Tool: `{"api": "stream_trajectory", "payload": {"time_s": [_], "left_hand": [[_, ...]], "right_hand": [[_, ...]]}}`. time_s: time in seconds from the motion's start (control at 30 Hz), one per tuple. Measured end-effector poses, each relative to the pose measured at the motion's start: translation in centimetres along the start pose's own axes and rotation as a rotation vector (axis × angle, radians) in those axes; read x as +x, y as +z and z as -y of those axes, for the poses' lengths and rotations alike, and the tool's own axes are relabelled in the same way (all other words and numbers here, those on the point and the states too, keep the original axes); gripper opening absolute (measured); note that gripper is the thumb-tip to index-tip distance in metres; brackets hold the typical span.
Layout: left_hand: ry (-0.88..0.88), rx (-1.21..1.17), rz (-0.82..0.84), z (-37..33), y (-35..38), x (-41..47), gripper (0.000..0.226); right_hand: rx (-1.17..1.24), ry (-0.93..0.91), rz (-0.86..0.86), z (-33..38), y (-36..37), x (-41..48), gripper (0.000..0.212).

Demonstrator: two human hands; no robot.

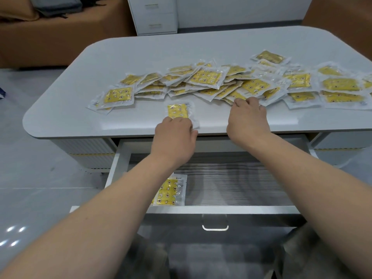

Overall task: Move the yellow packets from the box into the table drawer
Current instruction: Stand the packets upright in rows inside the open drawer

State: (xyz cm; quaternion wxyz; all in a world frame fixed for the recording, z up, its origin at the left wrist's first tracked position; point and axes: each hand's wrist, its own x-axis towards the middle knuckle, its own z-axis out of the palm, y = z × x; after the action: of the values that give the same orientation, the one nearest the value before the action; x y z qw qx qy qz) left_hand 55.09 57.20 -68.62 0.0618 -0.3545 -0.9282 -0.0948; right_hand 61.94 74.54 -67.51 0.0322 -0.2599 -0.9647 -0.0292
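Note:
Several yellow packets point(207, 78) in clear wrappers lie spread across the white table point(141, 51). A single yellow packet point(178, 110) lies apart near the front edge, and my left hand point(174, 135) rests its fingertips on that packet's near end. My right hand point(247, 115) reaches to the near edge of the pile, fingers curled over packets there; whether it grips one is hidden. Below the tabletop the drawer point(201, 209) stands pulled out, with one yellow packet point(171, 191) lying at its left, partly under my left forearm. No box is in view.
The drawer's handle point(215, 227) faces me at the front. A white cabinet with drawers point(155, 15) stands behind the table, and a brown sofa point(50, 37) at the back left. Grey floor lies on the left of the table.

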Motion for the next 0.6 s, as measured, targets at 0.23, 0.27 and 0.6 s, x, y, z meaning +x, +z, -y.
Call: {"api": "stream_trajectory", "payload": {"time_s": [0.23,0.27,0.6], "left_hand": [[0.038,-0.11,-0.054,0.0,0.5,-0.2,0.036],[0.013,-0.096,-0.043,0.1,0.5,-0.2,0.041],[-0.07,-0.065,-0.035,0.7,0.5,0.1,0.038]], "right_hand": [[-0.014,-0.007,0.021,-0.6,0.4,-0.2,0.044],[-0.026,-0.005,0.035,-0.7,0.6,-0.2,0.045],[-0.014,-0.035,0.035,-1.5,0.3,-0.5,0.033]]}}
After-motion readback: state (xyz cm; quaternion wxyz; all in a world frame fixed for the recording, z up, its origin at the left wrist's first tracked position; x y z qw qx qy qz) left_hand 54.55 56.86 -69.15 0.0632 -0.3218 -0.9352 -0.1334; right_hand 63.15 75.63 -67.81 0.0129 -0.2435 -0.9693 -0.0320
